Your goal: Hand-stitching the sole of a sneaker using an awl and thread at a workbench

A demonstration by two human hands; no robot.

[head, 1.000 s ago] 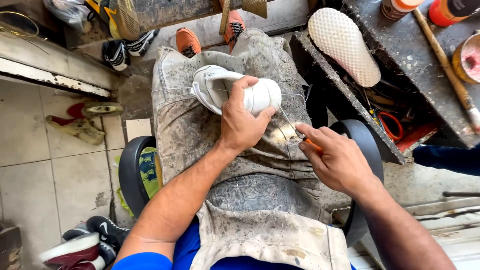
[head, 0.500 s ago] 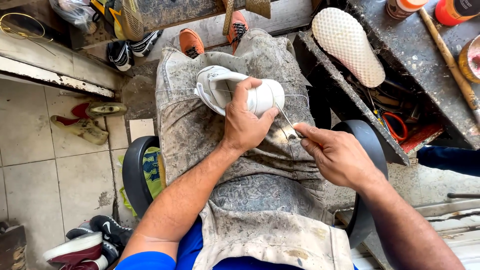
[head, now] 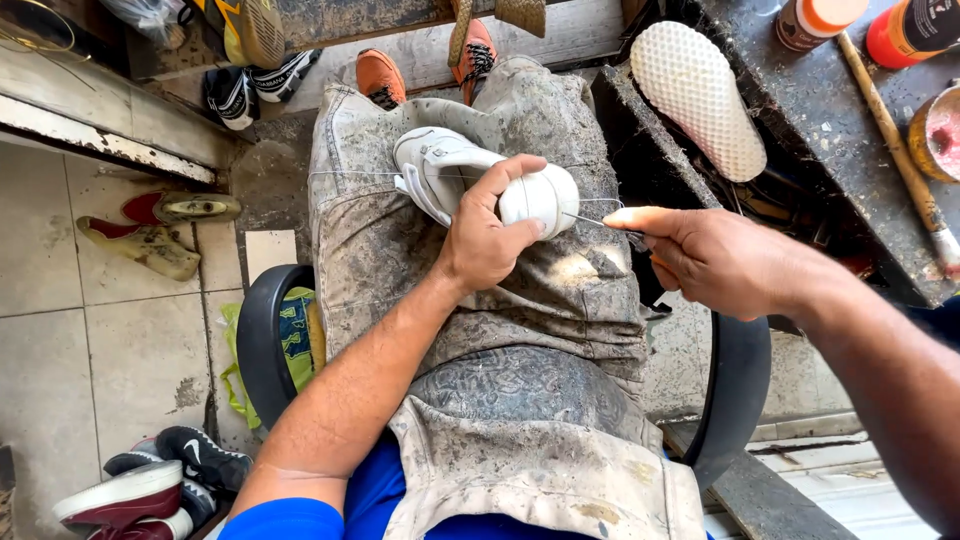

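A white shoe (head: 450, 170) lies on my lap, on a dirty grey apron (head: 500, 300). My left hand (head: 490, 235) grips the shoe's rounded end and holds it steady. To the right of the shoe, my right hand (head: 720, 260) pinches a thin metal awl or needle (head: 590, 217), whose tip meets the shoe's edge. A fine thread (head: 350, 173) runs from the shoe to the left across my thigh.
A white textured sole (head: 700, 95) lies on the dark workbench (head: 800, 110) at the upper right, beside glue bottles (head: 905, 30) and a wooden stick (head: 890, 130). Loose shoes (head: 150, 480) sit on the tiled floor at the left. I sit on a black tyre (head: 260, 340).
My right hand has pulled away to the right of the shoe, drawing the needle out. My left hand keeps its grip on the shoe.
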